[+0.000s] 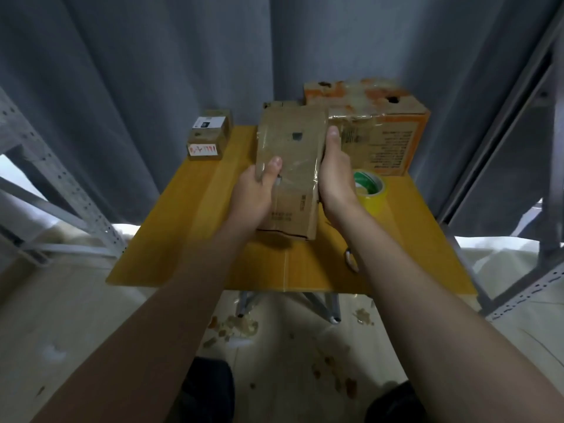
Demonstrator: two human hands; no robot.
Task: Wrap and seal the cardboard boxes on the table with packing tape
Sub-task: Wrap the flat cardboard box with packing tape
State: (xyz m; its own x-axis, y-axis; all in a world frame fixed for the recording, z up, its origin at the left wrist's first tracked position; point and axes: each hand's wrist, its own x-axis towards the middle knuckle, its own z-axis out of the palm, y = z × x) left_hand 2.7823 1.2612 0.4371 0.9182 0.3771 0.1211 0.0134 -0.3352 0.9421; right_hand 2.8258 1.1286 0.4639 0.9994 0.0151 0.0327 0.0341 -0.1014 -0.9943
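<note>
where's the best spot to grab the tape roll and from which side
Take the tape roll by its rim from above: it lies flat, hole up, so a thumb fits in the core and fingers on the outer wall. Come from the near right: the big box stands behind it and the right hand, holding the brown box, crowds its left.

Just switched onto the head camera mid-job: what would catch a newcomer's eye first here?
First the worn brown cardboard box at the centre, gripped from either side by the left hand and the right hand over the yellow table. Just right of the right hand lies a yellow tape roll with a green core, in front of a big battered orange box at the far right. Small stacked boxes sit at the far left corner.
</note>
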